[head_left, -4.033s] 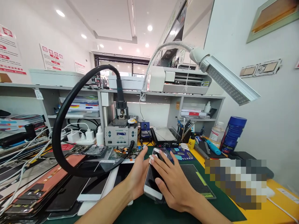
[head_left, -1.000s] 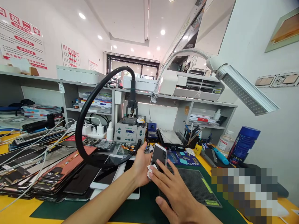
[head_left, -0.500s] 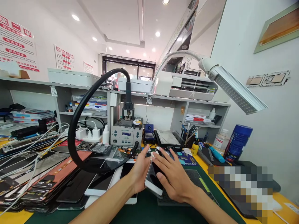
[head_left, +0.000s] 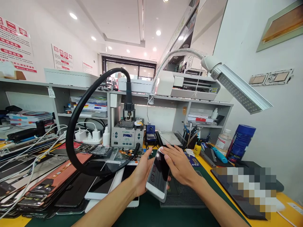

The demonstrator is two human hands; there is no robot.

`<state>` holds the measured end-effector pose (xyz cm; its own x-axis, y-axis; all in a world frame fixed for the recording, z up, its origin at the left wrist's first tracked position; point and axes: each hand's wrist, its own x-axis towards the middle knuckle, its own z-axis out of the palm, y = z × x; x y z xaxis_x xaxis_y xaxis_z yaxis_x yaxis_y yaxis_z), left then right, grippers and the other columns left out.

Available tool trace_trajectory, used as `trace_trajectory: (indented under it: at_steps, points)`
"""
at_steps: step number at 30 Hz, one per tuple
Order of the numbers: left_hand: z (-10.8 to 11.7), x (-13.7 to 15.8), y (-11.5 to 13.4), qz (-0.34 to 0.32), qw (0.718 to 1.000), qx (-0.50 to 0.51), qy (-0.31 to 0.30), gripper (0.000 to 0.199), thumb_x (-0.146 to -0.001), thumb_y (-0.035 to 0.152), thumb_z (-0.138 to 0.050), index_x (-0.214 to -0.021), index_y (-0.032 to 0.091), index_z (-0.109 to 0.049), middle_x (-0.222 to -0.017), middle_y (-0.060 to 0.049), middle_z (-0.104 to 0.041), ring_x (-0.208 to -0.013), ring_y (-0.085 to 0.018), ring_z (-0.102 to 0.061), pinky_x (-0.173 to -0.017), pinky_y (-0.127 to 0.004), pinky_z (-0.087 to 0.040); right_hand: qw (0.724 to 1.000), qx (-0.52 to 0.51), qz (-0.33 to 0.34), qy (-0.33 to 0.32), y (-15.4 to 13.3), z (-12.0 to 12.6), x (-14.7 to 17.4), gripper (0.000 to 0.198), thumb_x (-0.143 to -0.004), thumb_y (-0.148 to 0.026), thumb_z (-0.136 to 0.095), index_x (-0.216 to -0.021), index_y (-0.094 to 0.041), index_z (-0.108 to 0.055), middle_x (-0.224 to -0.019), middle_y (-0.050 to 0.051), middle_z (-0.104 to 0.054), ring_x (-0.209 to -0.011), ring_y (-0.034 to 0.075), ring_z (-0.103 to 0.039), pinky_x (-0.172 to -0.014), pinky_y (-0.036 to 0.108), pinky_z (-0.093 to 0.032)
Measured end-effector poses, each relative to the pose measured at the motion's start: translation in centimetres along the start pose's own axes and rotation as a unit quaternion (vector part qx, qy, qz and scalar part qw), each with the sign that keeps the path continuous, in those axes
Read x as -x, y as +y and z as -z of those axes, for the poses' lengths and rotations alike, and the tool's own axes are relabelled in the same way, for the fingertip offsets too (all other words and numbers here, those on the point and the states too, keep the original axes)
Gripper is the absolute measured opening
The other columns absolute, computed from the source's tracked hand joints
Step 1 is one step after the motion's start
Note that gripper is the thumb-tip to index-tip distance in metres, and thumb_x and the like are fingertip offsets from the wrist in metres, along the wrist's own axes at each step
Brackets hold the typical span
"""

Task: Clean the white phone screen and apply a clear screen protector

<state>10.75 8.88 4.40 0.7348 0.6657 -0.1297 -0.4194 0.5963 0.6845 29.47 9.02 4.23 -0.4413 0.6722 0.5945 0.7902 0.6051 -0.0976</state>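
A white smartphone (head_left: pixel 156 178) with a dark, reflective screen is held tilted above the green mat, screen facing me. My left hand (head_left: pixel 142 175) is closed around its left side and back, the thumb along the upper left edge. Some fingertips of that hand show at the phone's right edge. My right hand (head_left: pixel 178 164) lies over the upper right of the phone, fingers together and thumb near the screen. A small white wipe (head_left: pixel 162 149) peeks out under its fingertips at the phone's top; most of it is hidden.
Stacked phone screens (head_left: pixel 56 179) and a white tablet (head_left: pixel 106 179) lie left. Behind stands a hot-air station (head_left: pixel 126 135) with a looping black hose (head_left: pixel 73 126). A black perforated mat (head_left: pixel 187 192) lies under my right hand; a blue can (head_left: pixel 241 143) and lamp (head_left: pixel 243 88) are right.
My right hand has slid from across the screen up to the phone's top right edge, exposing more of the screen. The left hand keeps hold of the phone. The view has shifted slightly.
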Motion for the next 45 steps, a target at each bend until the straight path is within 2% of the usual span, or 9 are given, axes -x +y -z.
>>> trace_trajectory:
  at_steps: [7,10,15,19,24,32,38,42,45]
  points:
    - [0.1,-0.2,0.1,-0.013,0.999,0.003,0.047,0.045,-0.092,0.060,-0.043,-0.103,0.020,-0.060,-0.080,-0.007,-0.067,-0.063,-0.025,-0.068,-0.060,-0.040,-0.055,0.999,-0.017,-0.036,0.018,1.1,-0.1,1.0,0.038,-0.101,-0.029,-0.038,-0.128,-0.022,-0.063,-0.128,0.008,-0.065,-0.128,0.026,-0.053,-0.107,0.052,-0.038]
    - [0.3,-0.4,0.2,-0.024,0.999,0.011,0.046,0.037,-0.092,0.053,-0.048,-0.106,0.021,-0.060,-0.083,-0.007,-0.068,-0.066,-0.024,-0.069,-0.063,-0.039,-0.056,0.996,-0.045,-0.068,0.026,1.4,-0.2,1.2,0.037,-0.101,-0.032,-0.040,-0.124,-0.021,-0.067,-0.125,0.008,-0.067,-0.122,0.027,-0.057,-0.103,0.050,-0.043]
    - [0.5,-0.7,0.4,-0.023,0.998,0.013,0.064,0.036,-0.094,0.048,-0.046,-0.103,0.017,-0.061,-0.082,-0.009,-0.070,-0.067,-0.025,-0.071,-0.064,-0.039,-0.057,0.989,-0.095,-0.113,0.027,1.2,-0.4,1.6,0.040,-0.101,-0.037,-0.039,-0.125,-0.021,-0.067,-0.126,0.008,-0.066,-0.120,0.028,-0.059,-0.098,0.047,-0.049]
    - [0.8,-1.0,0.5,-0.018,0.994,0.048,0.094,0.034,-0.095,0.045,-0.044,-0.103,0.016,-0.061,-0.078,-0.009,-0.071,-0.063,-0.024,-0.071,-0.063,-0.037,-0.057,0.990,-0.102,-0.096,0.030,0.2,-0.9,1.8,0.040,-0.101,-0.035,-0.039,-0.129,-0.020,-0.063,-0.130,0.008,-0.064,-0.123,0.028,-0.057,-0.100,0.048,-0.048]
    - [1.4,-1.5,0.5,-0.046,0.990,0.060,0.116,0.034,-0.096,0.042,-0.041,-0.103,0.015,-0.061,-0.075,-0.008,-0.072,-0.060,-0.022,-0.069,-0.062,-0.035,-0.056,0.993,-0.094,-0.072,0.008,-1.2,-1.3,2.2,0.040,-0.101,-0.033,-0.038,-0.129,-0.021,-0.063,-0.129,0.007,-0.065,-0.123,0.027,-0.057,-0.102,0.047,-0.047]
    - [2.5,-1.7,0.5,-0.065,0.983,0.046,0.166,0.030,-0.095,0.039,-0.046,-0.095,0.015,-0.062,-0.074,-0.006,-0.071,-0.058,-0.020,-0.068,-0.058,-0.029,-0.054,0.992,-0.115,-0.028,0.031,-2.2,-1.3,2.9,0.035,-0.098,-0.026,-0.043,-0.120,-0.019,-0.068,-0.110,0.011,-0.071,-0.103,0.024,-0.064,-0.089,0.041,-0.052]
    - [3.1,-1.9,0.6,-0.071,0.983,0.045,0.165,0.029,-0.094,0.040,-0.048,-0.095,0.015,-0.063,-0.075,-0.006,-0.070,-0.060,-0.020,-0.068,-0.059,-0.029,-0.053,0.979,-0.201,-0.037,-0.013,-3.0,-0.8,3.2,0.036,-0.098,-0.030,-0.044,-0.125,-0.020,-0.066,-0.091,0.009,-0.069,-0.077,0.020,-0.063,-0.063,0.030,-0.052]
    - [2.8,-1.8,0.9,-0.072,0.982,0.049,0.168,0.032,-0.095,0.040,-0.043,-0.097,0.014,-0.063,-0.076,-0.007,-0.070,-0.061,-0.021,-0.068,-0.059,-0.031,-0.053,0.967,-0.242,-0.061,-0.048,-3.3,-0.2,3.2,0.034,-0.097,-0.032,-0.048,-0.121,-0.021,-0.070,-0.086,0.007,-0.068,-0.072,0.019,-0.061,-0.059,0.029,-0.050]
    - [2.4,-1.7,1.2,-0.076,0.982,0.050,0.168,0.035,-0.096,0.040,-0.040,-0.098,0.014,-0.063,-0.077,-0.008,-0.071,-0.061,-0.022,-0.068,-0.058,-0.031,-0.053,0.947,-0.295,-0.091,-0.088,-3.4,0.5,3.1,0.030,-0.095,-0.033,-0.053,-0.114,-0.023,-0.074,-0.087,0.006,-0.069,-0.074,0.019,-0.062,-0.061,0.028,-0.050]
